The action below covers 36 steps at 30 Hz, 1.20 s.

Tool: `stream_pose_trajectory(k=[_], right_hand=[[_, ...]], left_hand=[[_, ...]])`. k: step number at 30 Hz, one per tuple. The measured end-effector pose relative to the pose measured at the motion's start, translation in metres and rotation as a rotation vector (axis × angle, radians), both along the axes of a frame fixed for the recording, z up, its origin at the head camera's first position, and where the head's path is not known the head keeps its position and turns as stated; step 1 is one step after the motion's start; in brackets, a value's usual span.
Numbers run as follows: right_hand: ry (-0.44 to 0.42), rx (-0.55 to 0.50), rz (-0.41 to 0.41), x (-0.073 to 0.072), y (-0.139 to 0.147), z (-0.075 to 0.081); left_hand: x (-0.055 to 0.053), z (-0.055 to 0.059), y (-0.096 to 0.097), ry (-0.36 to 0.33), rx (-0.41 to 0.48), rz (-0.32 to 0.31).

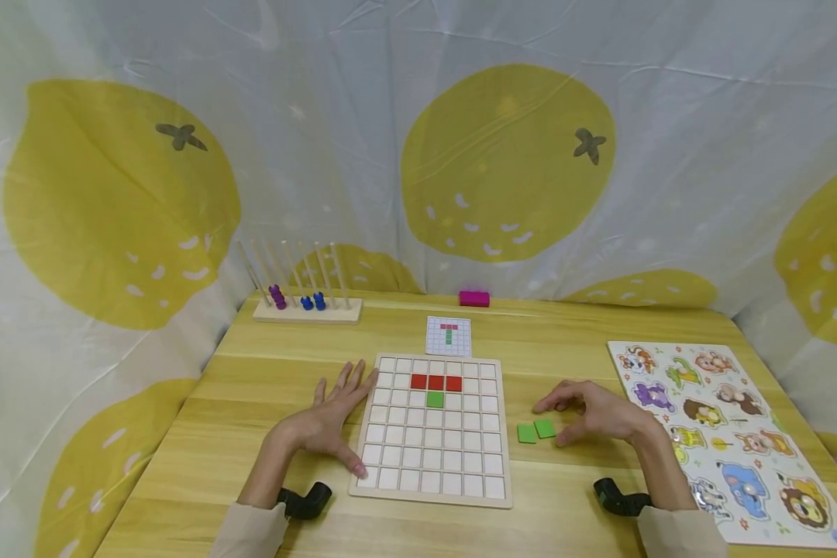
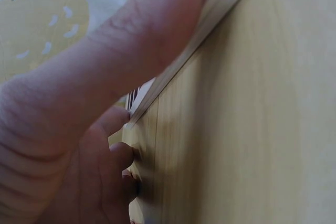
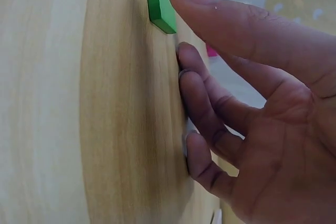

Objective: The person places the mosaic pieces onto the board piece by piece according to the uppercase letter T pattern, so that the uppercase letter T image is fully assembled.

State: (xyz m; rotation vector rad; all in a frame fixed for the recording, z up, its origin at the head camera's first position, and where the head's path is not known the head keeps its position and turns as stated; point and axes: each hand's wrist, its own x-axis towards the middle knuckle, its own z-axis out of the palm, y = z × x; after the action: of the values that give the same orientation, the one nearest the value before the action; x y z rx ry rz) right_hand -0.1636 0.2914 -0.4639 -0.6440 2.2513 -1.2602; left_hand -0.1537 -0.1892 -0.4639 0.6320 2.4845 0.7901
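Note:
A wooden grid board [image 1: 506,465] lies on the table, with three red square tiles [image 1: 435,383] in a row and a green tile [image 1: 435,399] below the middle one. My left hand [image 1: 328,418] is spread at the board's left edge, its thumb on the lower left corner and its fingertips by the upper left side. Two loose green tiles [image 1: 526,433] lie right of the board. Over the right one, my right hand [image 1: 603,411] hovers with thumb and fingers apart. In the right wrist view the thumb is close beside a green tile [image 3: 160,6]; contact is unclear.
Behind the board lies a pattern card [image 1: 449,336] showing a red and green T. A magenta block [image 1: 474,299] sits farther back. At the back left stands a peg rack [image 1: 307,312] with small figures. An animal puzzle board [image 1: 732,434] covers the right side.

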Motion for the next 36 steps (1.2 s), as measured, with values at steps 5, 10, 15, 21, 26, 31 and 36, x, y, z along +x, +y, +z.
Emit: stream_pose_trajectory(k=[5,10,15,21,26,31,36], right_hand=[[0.011,0.006,0.004,0.0,0.001,-0.001],[0.054,0.03,0.009,0.0,0.0,-0.004],[0.067,0.038,0.008,0.002,-0.004,-0.004],[0.055,0.041,0.004,0.002,-0.008,-0.002],[0.059,0.068,-0.013,0.003,-0.011,-0.001],[0.065,0.079,-0.024,0.002,-0.013,-0.001],[0.084,0.085,-0.027,0.002,-0.013,-0.001]], left_hand=[[0.0,0.001,0.001,0.003,-0.001,-0.002],[-0.001,0.002,0.001,0.001,-0.006,-0.002],[0.0,0.002,0.002,-0.004,-0.011,0.003],[0.0,0.002,0.001,-0.006,-0.013,0.007],[0.001,0.002,0.001,-0.007,-0.011,0.006],[0.001,0.002,0.001,-0.01,-0.005,0.006],[0.001,0.002,0.001,-0.011,-0.001,0.008]])
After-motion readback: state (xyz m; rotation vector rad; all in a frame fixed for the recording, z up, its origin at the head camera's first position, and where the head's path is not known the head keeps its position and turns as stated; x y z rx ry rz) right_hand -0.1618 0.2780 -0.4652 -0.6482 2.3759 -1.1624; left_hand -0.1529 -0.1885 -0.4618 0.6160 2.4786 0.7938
